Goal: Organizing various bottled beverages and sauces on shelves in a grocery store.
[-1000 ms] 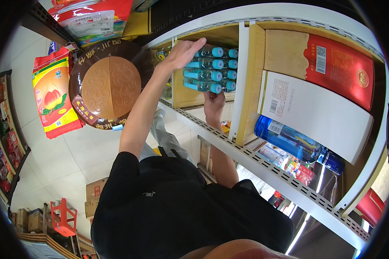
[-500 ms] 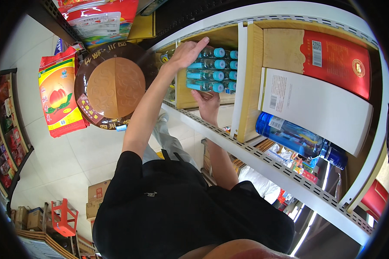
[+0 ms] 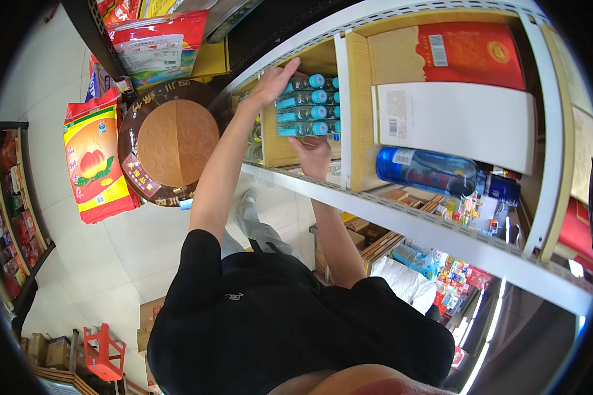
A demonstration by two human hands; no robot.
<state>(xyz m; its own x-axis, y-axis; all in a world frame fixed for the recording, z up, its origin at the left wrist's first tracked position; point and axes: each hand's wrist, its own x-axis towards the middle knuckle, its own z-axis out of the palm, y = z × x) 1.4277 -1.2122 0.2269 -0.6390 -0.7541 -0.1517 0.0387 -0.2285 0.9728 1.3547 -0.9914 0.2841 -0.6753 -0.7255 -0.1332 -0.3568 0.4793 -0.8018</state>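
Several clear bottles with turquoise caps and labels point(image 3: 302, 113) lie stacked on their sides in a wooden shelf compartment, caps pointing right. My left hand point(image 3: 275, 81) rests along the stack's far side, its fingertips at the top row. From the near side my right hand point(image 3: 313, 157) supports the lowest bottles, thumb against them. Between them the two hands grip the block of bottles. Parts of the fingers are hidden behind it.
A white perforated metal rail point(image 3: 382, 207) edges the shelf. Right of the divider sit a white box point(image 3: 458, 122), a red box point(image 3: 471, 56) and a blue bottle point(image 3: 428, 172). A round brown case point(image 3: 178, 141) and a red-yellow bag point(image 3: 99, 158) stand left. A red stool point(image 3: 104, 352) is lower left.
The shelf and bottles appear further left in the picture as the view shifts. Both hands keep their places around the bottles.
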